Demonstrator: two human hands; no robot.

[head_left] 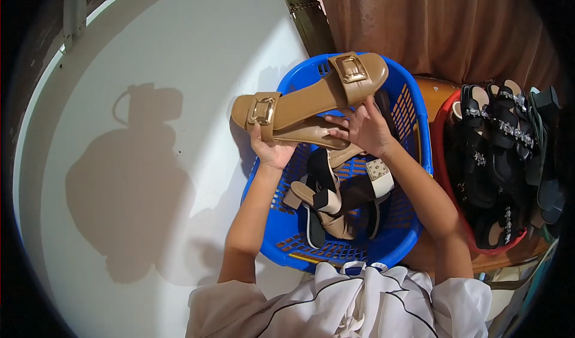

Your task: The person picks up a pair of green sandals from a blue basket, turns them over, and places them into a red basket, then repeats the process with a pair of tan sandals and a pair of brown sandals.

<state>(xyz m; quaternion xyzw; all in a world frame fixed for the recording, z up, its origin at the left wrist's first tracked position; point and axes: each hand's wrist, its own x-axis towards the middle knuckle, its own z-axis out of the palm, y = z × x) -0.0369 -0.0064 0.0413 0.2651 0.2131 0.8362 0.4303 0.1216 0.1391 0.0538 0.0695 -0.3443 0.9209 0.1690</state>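
Two tan slide sandals with gold buckles are held up together over a blue basket, toes pointing opposite ways. My left hand is closed on the left slide sandal, with its thumb by the buckle. My right hand has its thumb against the strap edge of the right slide sandal. Its other fingers are spread near the heel of the left sandal. Below, inside the basket, lie several shoes, among them a cream-and-black sandal and a patterned-strap slide. Some soles are hidden beneath others.
To the right, a red basin is heaped with black sandals bearing shiny stones. A brown curtain hangs behind. On the left is a white surface carrying a shadow. The basket's near rim is close to my body.
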